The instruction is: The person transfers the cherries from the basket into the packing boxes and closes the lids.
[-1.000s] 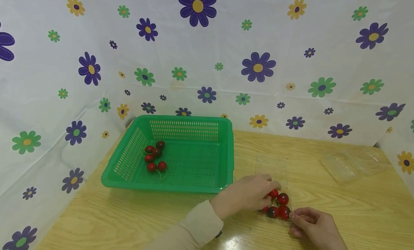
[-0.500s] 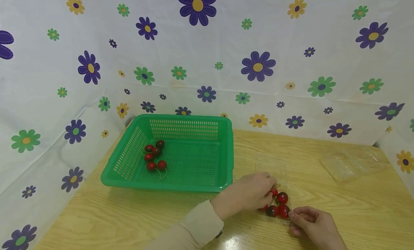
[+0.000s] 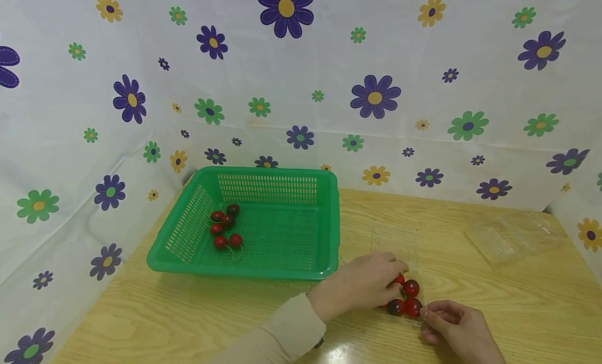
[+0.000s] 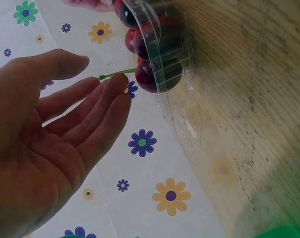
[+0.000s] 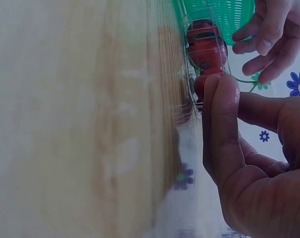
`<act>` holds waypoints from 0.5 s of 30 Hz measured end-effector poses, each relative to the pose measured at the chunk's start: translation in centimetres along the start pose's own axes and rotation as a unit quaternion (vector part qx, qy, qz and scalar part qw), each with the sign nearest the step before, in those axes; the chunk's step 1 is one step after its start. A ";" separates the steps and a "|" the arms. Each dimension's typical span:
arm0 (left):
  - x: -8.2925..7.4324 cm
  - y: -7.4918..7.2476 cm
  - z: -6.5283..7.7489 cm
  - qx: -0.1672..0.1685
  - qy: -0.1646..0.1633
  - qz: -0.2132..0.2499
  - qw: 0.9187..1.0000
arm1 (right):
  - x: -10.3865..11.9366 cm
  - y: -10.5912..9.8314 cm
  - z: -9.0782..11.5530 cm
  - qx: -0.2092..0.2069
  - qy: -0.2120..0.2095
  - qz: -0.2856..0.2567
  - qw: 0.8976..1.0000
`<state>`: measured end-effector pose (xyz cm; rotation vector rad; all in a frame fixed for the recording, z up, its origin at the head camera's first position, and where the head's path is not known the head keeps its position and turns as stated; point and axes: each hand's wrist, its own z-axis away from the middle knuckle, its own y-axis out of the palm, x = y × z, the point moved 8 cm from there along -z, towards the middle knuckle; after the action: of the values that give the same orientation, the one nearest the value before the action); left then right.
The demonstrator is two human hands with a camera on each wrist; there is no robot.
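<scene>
Head view: your left hand point(image 3: 364, 280) is over the clear container point(image 4: 187, 64), right of lower centre in the frame, its wrist beside the near right corner of the green basket point(image 3: 244, 274). Left-wrist view puts those fingers loosely bent and spread, closed on nothing; a green stem point(image 4: 117, 73) ends by the fingertips — contact cannot be confirmed. Your right hand point(image 3: 458, 327), lower right of the frame, pinches the container's near right corner between thumb and fingers.

The packed cherries point(image 3: 413, 307) sit inside the container; those under your left hand are partly hidden. Six loose cherries point(image 3: 217, 229) lie toward the left side of the basket. A second clear container point(image 3: 498, 243) lies at the right edge of the table point(image 3: 188, 317).

Judged as settling the fruit, the step calls for light left fingertips: nudge each cherry flat and tuck stems below the rim. Hold the corner firmly but do not squeeze — thin plastic would likely flex. Pressing from above could roll a cherry out, so push sideways.
</scene>
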<state>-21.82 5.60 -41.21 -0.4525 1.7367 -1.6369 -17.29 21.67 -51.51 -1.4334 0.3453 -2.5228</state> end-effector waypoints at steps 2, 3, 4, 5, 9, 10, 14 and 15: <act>-0.1 0.1 0.0 0.001 0.003 0.001 1.000 | 0.0 0.0 0.0 0.001 0.001 -0.002 1.000; -0.1 0.2 0.0 0.002 0.005 0.003 1.000 | 0.0 0.0 0.0 0.001 0.001 -0.003 1.000; -0.1 0.2 0.0 0.003 0.007 0.004 1.000 | 0.0 0.0 0.0 0.002 0.001 -0.004 1.000; -0.2 0.3 0.0 0.002 0.009 0.002 1.000 | 0.0 0.0 0.1 0.002 0.002 -0.005 1.000; -0.4 0.5 0.2 0.005 0.016 -0.005 1.000 | 0.0 0.0 0.1 0.001 -0.001 -0.004 1.000; -0.4 0.6 0.2 0.005 0.018 -0.007 1.000 | 0.0 0.0 0.1 0.001 -0.002 -0.003 1.000; -0.7 0.9 0.4 0.008 0.023 -0.017 1.000 | 0.0 0.0 0.2 0.001 -0.005 0.003 1.000; -0.7 1.0 0.5 0.010 0.024 -0.019 0.999 | 0.0 0.1 0.2 0.002 -0.006 0.005 1.000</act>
<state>-20.80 5.90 -41.96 -0.4414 1.7547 -1.7033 -17.12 21.61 -51.45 -1.4404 0.3439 -2.5055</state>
